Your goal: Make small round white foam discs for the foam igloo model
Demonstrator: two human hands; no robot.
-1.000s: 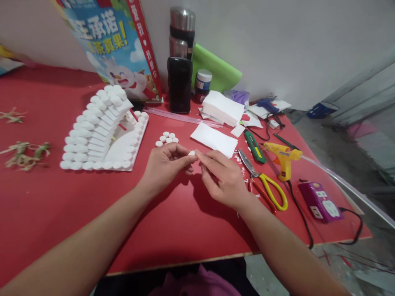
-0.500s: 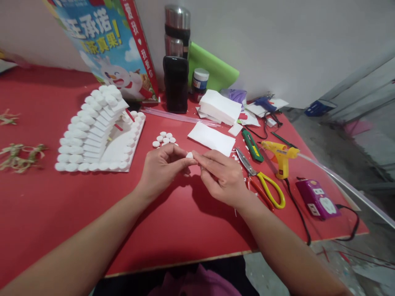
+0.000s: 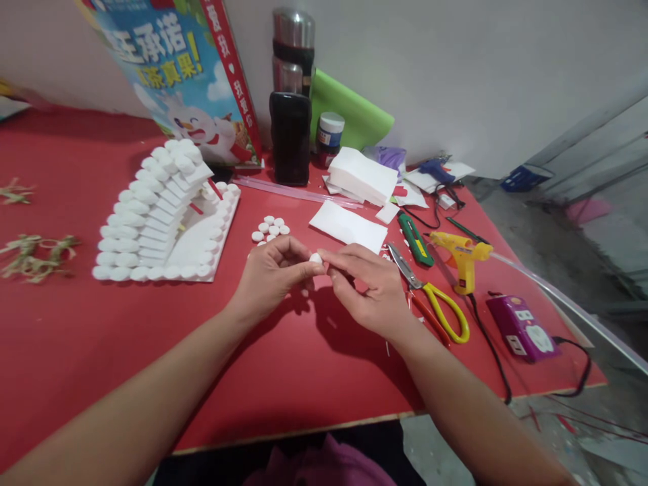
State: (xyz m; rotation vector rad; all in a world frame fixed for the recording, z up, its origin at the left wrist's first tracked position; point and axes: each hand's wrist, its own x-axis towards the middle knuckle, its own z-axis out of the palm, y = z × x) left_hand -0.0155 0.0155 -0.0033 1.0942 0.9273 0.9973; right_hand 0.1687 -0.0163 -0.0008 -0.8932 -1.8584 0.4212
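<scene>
A small rounded white foam piece is pinched between the thumb and index finger of my left hand. From the right, my right hand has its bent fingers at the same piece, the index fingertip against its edge. Just beyond my left hand several white foam discs lie in a loose group, some partly hidden by the hand. Farther left stands a white foam model with a curved stair, its edges lined with similar rounded pieces.
Right of my hands lie yellow-and-red-handled scissors, a green utility knife, a yellow glue gun and a purple power socket. Behind are white sheets, a black phone and a steel flask. Dried straw bits lie far left.
The white foam piece has turned slightly between my fingertips, showing more of its rounded face. My right thumb and fingers have spread a little; both hands stay in nearly the same place.
</scene>
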